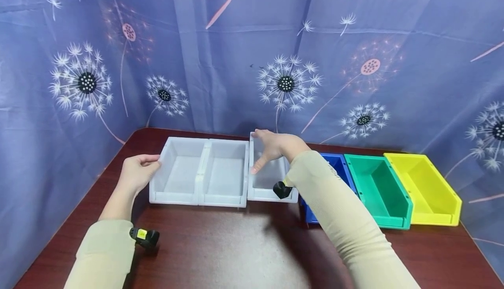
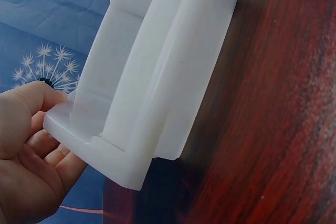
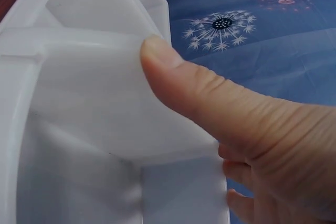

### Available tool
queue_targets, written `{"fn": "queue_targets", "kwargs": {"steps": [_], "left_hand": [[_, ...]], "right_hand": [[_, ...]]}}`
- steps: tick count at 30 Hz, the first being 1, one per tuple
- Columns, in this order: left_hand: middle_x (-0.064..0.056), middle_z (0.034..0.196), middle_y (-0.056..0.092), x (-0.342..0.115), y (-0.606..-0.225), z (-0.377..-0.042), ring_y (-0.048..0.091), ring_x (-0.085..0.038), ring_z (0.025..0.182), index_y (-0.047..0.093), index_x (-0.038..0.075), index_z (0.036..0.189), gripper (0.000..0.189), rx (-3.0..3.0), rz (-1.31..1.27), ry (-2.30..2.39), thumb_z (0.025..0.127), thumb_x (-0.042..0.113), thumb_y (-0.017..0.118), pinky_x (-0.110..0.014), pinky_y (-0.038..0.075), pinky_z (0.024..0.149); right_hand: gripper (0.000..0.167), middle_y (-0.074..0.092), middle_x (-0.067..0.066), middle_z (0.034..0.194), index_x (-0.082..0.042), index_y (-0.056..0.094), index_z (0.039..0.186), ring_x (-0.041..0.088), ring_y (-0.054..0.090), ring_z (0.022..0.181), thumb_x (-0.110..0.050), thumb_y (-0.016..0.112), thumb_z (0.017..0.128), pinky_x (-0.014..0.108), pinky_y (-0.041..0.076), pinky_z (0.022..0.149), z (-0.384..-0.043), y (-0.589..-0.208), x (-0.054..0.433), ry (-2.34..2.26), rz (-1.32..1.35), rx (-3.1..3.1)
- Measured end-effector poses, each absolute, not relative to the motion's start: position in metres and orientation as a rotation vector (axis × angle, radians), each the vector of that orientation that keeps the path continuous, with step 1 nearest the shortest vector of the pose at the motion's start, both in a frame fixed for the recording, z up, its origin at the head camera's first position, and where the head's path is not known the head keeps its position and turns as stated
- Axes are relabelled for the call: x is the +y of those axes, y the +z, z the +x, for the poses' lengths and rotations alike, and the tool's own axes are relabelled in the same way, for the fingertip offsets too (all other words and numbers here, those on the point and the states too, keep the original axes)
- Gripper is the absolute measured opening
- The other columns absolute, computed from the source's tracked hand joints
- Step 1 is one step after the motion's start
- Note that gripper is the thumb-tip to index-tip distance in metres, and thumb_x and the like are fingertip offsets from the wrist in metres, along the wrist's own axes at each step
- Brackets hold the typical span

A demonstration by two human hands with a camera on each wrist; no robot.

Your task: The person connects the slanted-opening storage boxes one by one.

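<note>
Three white plastic bins stand side by side in the head view. My left hand [image 1: 134,173] pinches the rim of the left bin [image 1: 173,198] at its outer side; in the left wrist view the thumb lies above the rim, the other fingers below. The middle bin [image 1: 223,201] sits against it. Over the right bin [image 1: 261,195] reaches my right hand [image 1: 277,145], gripping it near its back left corner. In the right wrist view the thumb [image 3: 194,87] rests on the side rim, and the other fingers, partly hidden, are behind the back wall.
To the right stand a blue bin [image 1: 311,216], partly hidden by the right sleeve, a green bin [image 1: 393,222] and a yellow bin [image 1: 435,219]. All are on a dark red wooden table [image 1: 220,245]. A blue dandelion-print curtain [image 1: 236,61] hangs behind.
</note>
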State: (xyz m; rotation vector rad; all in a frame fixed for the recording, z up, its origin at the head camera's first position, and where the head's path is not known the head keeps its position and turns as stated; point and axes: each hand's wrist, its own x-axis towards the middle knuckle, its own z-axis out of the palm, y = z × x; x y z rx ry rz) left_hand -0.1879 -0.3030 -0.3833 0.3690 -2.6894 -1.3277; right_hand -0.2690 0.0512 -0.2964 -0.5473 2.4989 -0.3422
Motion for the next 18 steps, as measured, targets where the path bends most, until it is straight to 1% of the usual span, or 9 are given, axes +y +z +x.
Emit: {"fn": "queue_targets", "kwargs": {"steps": [2, 6, 14, 18], "left_hand": [[-0.026, 0.113, 0.065, -0.304, -0.384, -0.188, 0.059, -0.004, 0.083, 0.063, -0.005, 0.118, 0.036, -2.693, 0.369, -1.32, 0.089, 0.015, 0.059, -0.012, 0.045, 0.064], [-0.026, 0.113, 0.065, -0.305, -0.384, -0.188, 0.06, -0.007, 0.085, 0.063, -0.005, 0.117, 0.035, -2.699, 0.37, -1.3, 0.089, 0.015, 0.058, -0.012, 0.045, 0.064], [-0.026, 0.115, 0.064, -0.304, -0.383, -0.188, 0.062, -0.02, 0.094, 0.063, -0.004, 0.118, 0.035, -2.707, 0.389, -1.288, 0.09, 0.016, 0.058, -0.016, 0.047, 0.067], [-0.027, 0.114, 0.064, -0.3, -0.385, -0.186, 0.062, -0.017, 0.091, 0.063, -0.005, 0.117, 0.035, -2.713, 0.398, -1.298, 0.09, 0.016, 0.059, -0.017, 0.047, 0.067]], "right_hand": [[0.123, -0.002, -0.001, 0.161, -0.024, 0.011, 0.153, 0.023, -0.001, 0.148, -0.056, 0.083, 0.059, 0.052, 0.016, 0.116, -0.269, -0.296, 0.05, -0.328, -0.539, 2.497], [0.123, -0.002, -0.001, 0.161, -0.023, 0.011, 0.153, 0.023, -0.001, 0.148, -0.057, 0.082, 0.059, 0.051, 0.012, 0.117, -0.267, -0.293, 0.047, -0.304, -0.531, 2.498], [0.122, 0.001, 0.003, 0.161, -0.02, 0.011, 0.153, 0.023, 0.002, 0.148, -0.054, 0.083, 0.06, 0.048, 0.013, 0.117, -0.265, -0.297, 0.043, -0.251, -0.518, 2.523], [0.127, 0.008, 0.009, 0.16, -0.012, 0.013, 0.153, 0.028, 0.01, 0.147, -0.055, 0.084, 0.056, 0.047, 0.016, 0.117, -0.261, -0.313, 0.039, -0.199, -0.514, 2.542]]}}
